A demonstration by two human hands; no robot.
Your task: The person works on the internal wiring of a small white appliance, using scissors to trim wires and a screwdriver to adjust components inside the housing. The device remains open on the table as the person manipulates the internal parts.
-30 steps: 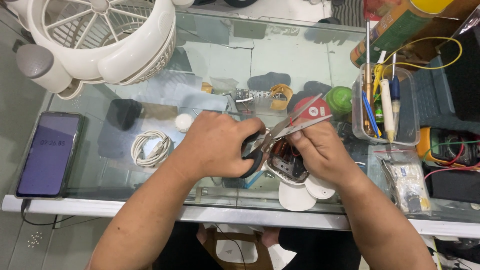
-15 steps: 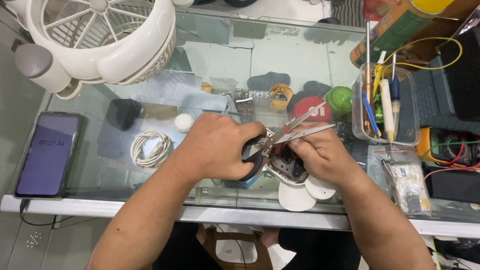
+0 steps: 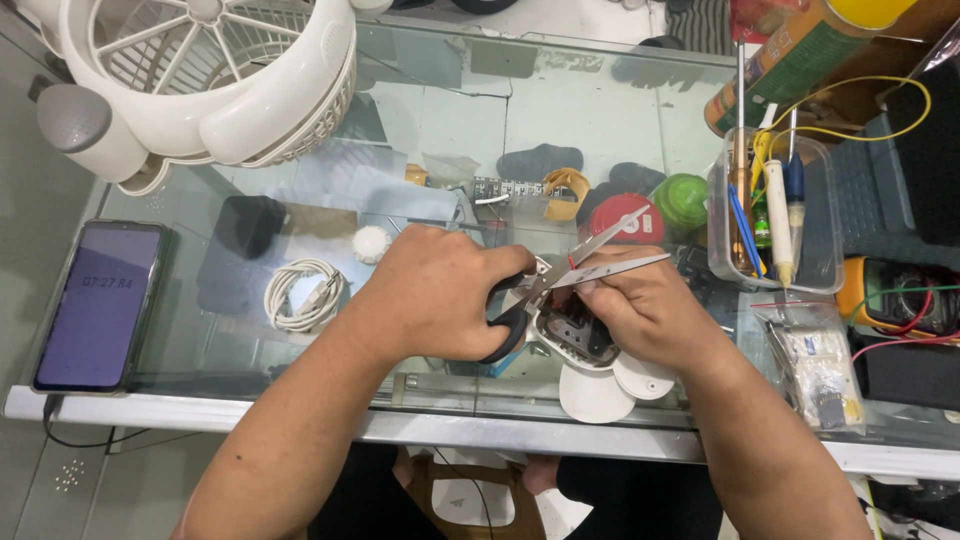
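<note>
1. Over the near edge of the glass table (image 3: 600, 110), we held the scissors (image 3: 560, 275) in our left hand (image 3: 430, 295) and a small white device (image 3: 575, 335) in our right hand (image 3: 650, 315).
2. The scissors' black handles sat inside the left fist; the blades pointed right and were a little apart, their tips above the right knuckles.
3. The left fingers were curled tight around the handles, closed into a grip, not spread.
4. The right fingers were wrapped over the device, thumb pressed near the blades; what lay between thumb and forefinger we could not tell.
5. The device was tilted open toward us, dark parts showing inside, with white fan blades (image 3: 600, 390) sticking out below the right hand.
6. To do this cut well, we judged that the blades should take only the one small piece, with the right fingertips kept back from the edges.
7. We also judged that a steady grip on the device mattered, as it hung over the table's lip with nothing under it.
8. A short, slow squeeze seemed safer than a full snip, since the parts inside sat close together.
9. Left of the hands lay a coiled white cable (image 3: 300, 295) and a phone (image 3: 97, 305); a big white fan (image 3: 200, 80) stood at the far left, and a clear tub of tools (image 3: 775, 215) to the right.
</note>
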